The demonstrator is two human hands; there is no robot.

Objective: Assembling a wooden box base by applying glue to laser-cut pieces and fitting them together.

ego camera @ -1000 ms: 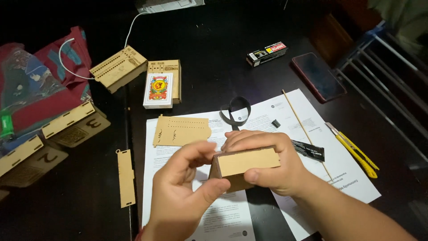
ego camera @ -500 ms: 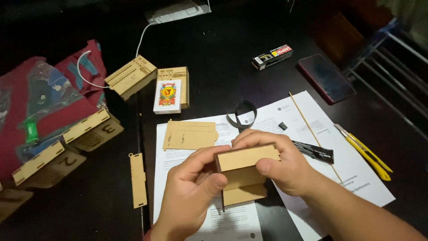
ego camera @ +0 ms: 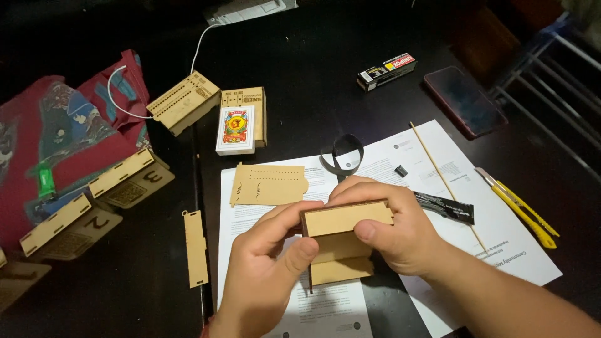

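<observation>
Dark bench (ego camera: 375, 37), papers (ego camera: 501, 231) under work. Both hands, left (ego camera: 266, 269) and right (ego camera: 394, 228), grip closed on wooden box (ego camera: 341, 241) above papers; box raised and tilted since a second ago, fitting continues.

Small wooden box (ego camera: 344, 241): light tan plywood, laser-cut, with dark scorched edges. Partly assembled. Its top panel is a flat rectangular strip, set roughly level and tilted slightly up toward the right. Two further panels show beneath it on the near side, stepped one below the other. A dark vertical edge runs down its left side. It is held above the printed paper sheets, near the centre of the scene, toward the near edge.
</observation>
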